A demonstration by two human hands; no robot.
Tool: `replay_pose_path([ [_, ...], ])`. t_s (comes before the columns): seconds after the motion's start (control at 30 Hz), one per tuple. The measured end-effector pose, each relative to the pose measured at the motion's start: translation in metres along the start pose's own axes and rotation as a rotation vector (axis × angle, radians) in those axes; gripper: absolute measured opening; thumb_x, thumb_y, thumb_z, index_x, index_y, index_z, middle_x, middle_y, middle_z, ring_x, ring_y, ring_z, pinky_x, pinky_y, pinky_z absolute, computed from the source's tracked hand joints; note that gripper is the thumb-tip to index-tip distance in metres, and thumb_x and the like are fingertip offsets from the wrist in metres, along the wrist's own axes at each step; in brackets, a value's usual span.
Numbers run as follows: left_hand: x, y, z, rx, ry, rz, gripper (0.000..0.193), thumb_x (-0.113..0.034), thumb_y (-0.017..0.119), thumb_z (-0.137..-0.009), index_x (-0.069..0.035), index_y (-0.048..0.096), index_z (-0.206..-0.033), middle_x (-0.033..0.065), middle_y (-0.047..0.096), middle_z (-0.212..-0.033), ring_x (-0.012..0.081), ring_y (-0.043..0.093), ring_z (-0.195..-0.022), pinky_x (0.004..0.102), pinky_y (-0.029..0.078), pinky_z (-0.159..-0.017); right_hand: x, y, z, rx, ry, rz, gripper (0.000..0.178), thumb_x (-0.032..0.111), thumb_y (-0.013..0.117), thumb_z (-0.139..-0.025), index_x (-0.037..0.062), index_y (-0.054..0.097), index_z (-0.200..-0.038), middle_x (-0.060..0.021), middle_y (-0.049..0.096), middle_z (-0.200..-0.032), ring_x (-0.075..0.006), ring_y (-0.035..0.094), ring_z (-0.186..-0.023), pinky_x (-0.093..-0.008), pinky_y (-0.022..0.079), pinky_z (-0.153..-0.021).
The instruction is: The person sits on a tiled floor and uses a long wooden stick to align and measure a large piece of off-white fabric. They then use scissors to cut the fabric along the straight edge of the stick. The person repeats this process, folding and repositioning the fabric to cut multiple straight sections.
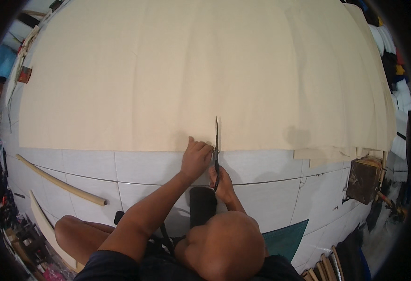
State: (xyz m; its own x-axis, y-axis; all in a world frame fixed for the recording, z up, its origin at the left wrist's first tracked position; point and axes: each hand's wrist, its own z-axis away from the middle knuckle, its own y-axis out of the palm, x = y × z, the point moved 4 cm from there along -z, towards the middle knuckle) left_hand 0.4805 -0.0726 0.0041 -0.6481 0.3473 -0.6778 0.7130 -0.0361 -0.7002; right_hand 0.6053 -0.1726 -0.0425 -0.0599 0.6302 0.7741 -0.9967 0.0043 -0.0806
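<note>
A large cream cloth (pixel 168 79) lies spread flat, its near edge crossing the middle of the view. Long dark scissors (pixel 216 136) point away from me across that edge, with my right hand (pixel 224 183) closed round their handles. Whether the blades are apart is hard to see. Just left of the scissors, my left hand (pixel 196 158) pinches the cloth's edge, thumb and forefinger together near the blades and one outer finger sticking out. A rounded bare shape at the lower edge hides much of my right forearm.
White tiles (pixel 144 165) show in front of the cloth. A curved tan strip (pixel 60 180) lies at left. Toward the right are a worn brown box (pixel 364 180) and dark green material (pixel 287 239). White bundles (pixel 399 112) line the far right side.
</note>
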Motion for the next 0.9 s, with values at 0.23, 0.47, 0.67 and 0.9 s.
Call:
replay_pose_path([
  [0.23, 0.005, 0.0, 0.003, 0.074, -0.041, -0.018, 0.01, -0.008, 0.069, -0.083, -0.008, 0.07, -0.093, 0.0095, 0.066, -0.092, 0.0315, 0.063, -0.092, 0.0585, 0.034, -0.111, -0.001, 0.004, 0.003, -0.052, 0.004, 0.078, 0.048, 0.044, 0.062, -0.096, -0.0017, 0.059, -0.082, -0.0109, 0.059, -0.07, -0.0219, 0.054, -0.068, -0.0374, 0.046, -0.066],
  [0.47, 0.009, 0.0, 0.005, 0.085, -0.045, -0.002, 0.012, -0.009, 0.068, -0.083, -0.009, 0.07, -0.095, 0.0067, 0.067, -0.092, 0.0267, 0.064, -0.095, 0.0576, 0.033, -0.112, 0.047, -0.003, -0.005, 0.028, 0.075, 0.041, 0.056, 0.052, 0.06, -0.095, -0.0023, 0.06, -0.081, -0.0139, 0.058, -0.068, -0.0239, 0.058, -0.068, -0.0394, 0.046, -0.066],
  [0.67, 0.01, 0.002, 0.004, 0.121, -0.063, 0.04, 0.02, -0.003, 0.068, -0.078, -0.006, 0.069, -0.098, 0.01, 0.069, -0.096, 0.0314, 0.063, -0.098, 0.0598, 0.03, -0.114, 0.048, 0.001, -0.039, -0.068, -0.183, 0.03, 0.051, 0.054, 0.063, -0.093, 0.0059, 0.056, -0.077, 0.0004, 0.048, -0.059, -0.0096, 0.048, -0.048, -0.0261, 0.04, -0.046],
  [0.9, 0.013, -0.007, 0.002, 0.273, -0.049, 0.023, 0.029, -0.008, 0.065, -0.082, -0.006, 0.066, -0.11, 0.0167, 0.064, -0.111, 0.0361, 0.056, -0.114, 0.0577, 0.032, -0.112, 0.048, 0.001, -0.036, -0.132, -0.193, 0.089, 0.056, 0.055, 0.064, -0.092, 0.0007, 0.059, -0.078, -0.0069, 0.054, -0.062, -0.0182, 0.054, -0.055, -0.0323, 0.043, -0.051],
])
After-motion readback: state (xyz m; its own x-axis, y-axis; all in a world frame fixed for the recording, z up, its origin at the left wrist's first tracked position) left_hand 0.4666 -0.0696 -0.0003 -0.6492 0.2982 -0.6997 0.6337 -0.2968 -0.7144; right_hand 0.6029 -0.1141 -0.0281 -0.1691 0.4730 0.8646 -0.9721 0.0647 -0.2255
